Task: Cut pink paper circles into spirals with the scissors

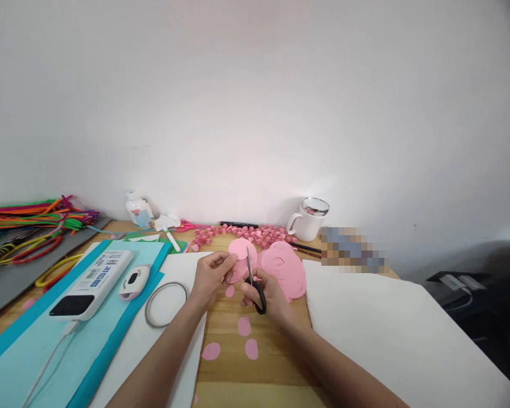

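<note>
Between thumb and fingers my left hand (215,275) pinches the edge of a round piece of pink paper (241,248). My right hand (270,294) has its fingers in the black handles of a pair of scissors (259,297). The metal blades point up and away, at the right side of the pink circle; whether they bite into it I cannot tell. Just right of them lies a pile of pink paper circles (284,266). Small pink paper scraps (243,326) are scattered on the wooden table (263,374) below my hands.
Many small pink paper rolls (263,233) lie at the back, with a white mug (309,218) to their right. White sheets (365,317) flank my arms. On the left are a power bank (93,286), a tape roll (165,305), a bottle (139,211) and colourful pipe cleaners (38,215).
</note>
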{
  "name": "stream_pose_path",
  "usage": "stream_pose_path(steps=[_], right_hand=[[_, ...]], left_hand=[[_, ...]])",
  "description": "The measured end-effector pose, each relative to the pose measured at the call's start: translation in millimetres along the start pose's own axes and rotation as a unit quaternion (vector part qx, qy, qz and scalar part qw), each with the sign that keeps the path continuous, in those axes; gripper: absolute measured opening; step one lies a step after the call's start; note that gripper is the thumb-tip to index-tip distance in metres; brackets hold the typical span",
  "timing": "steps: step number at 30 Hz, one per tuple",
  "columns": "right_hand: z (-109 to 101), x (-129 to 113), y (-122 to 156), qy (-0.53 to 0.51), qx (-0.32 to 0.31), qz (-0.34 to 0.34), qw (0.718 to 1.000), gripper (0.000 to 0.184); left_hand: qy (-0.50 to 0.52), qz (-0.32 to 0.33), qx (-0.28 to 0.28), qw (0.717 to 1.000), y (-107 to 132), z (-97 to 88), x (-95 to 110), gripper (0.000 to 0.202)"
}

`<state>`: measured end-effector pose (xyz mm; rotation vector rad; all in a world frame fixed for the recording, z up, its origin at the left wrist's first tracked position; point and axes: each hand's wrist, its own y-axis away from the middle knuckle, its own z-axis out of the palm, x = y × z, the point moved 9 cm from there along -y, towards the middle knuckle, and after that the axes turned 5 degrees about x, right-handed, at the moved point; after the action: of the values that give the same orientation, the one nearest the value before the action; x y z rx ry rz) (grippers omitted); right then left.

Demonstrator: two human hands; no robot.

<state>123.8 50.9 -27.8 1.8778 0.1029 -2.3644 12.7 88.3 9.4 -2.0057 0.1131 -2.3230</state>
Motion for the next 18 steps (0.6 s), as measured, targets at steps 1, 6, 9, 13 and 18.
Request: stream_pose_path(steps=[1, 6, 9, 13, 18], right_hand=[[0.7, 0.2, 0.1, 0.002, -0.001, 0.003, 1.000, 0.032], [3.4, -0.6, 0.3, -0.002, 0.008, 0.023, 1.000, 0.035], [2.8, -0.3, 0.1, -0.007, 0.016, 0.026, 1.000, 0.035], [6.8, 1.2, 0.0, -0.002, -0.002, 0.016, 1.000, 0.035], [13.9, 4.7, 1.9, 0.009, -0.027, 0.029, 0.999, 0.038]], left_hand=[[0.009, 0.000, 0.004, 1.000, -0.5, -1.1, -0.4, 0.029], [0.041, -0.001, 0.046, 0.998, -2.6, -10.0, -1.5, 0.026], [0.006, 0.002, 0.044, 0.999, -1.0, -8.4, 1.2, 0.029], [-0.078, 0.018, 0.019, 0.997, 3.7, -0.9, 7.1, 0.031], [-0.112, 0.036, 0.027, 0.993, 4.6, -3.2, 10.3, 0.037]])
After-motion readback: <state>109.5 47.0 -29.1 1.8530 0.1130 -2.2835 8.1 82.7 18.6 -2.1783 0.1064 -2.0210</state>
